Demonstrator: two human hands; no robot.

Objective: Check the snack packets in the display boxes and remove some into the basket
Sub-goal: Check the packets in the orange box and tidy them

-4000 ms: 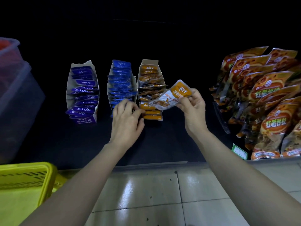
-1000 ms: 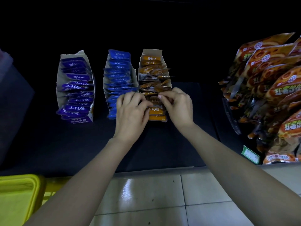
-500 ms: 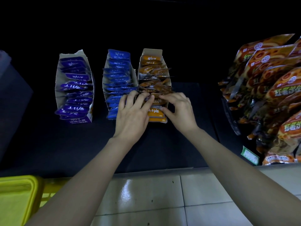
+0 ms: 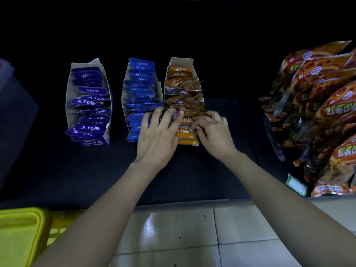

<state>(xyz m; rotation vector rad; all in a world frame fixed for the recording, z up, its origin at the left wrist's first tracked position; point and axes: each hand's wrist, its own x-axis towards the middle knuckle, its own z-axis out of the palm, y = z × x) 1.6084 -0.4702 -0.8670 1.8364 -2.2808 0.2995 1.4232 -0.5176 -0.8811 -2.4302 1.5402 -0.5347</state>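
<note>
A: What's diff vs 4 s back?

B: Then the right hand [image 4: 214,133] had one packet lifted clear, beside the orange box [image 4: 182,61]. Now nothing's up. Both hands are down on that box, approx as 0.5 s ago.

A: Left hand?

B: Left hand [image 4: 159,135] is relaxed, fingers straight & spread, tips resting on the orange packets [image 4: 185,132] mid-row. Grasps nothing. Its palm covers the front end of the blue box [image 4: 124,93].

A: Right?

B: Fingers curled over the packets from the right side, thumb against a front one. It's pinching them. Which packet exactly, can't tell; the left fingers are in the way.

A: Packets still in the box?

B: Yes, all in the row, rear ones splayed & tilted.

A: Basket?

B: Yellow basket [image 4: 21,214] sits bottom-left on the floor tiles [image 4: 173,228], well apart from the hands.

A: Else?

B: Purple box [image 4: 69,93] left of the blue, all three on the dark shelf [image 4: 77,170]. Large bags [image 4: 331,110] stacked far right, green price tag [image 4: 296,186] below them.
</note>
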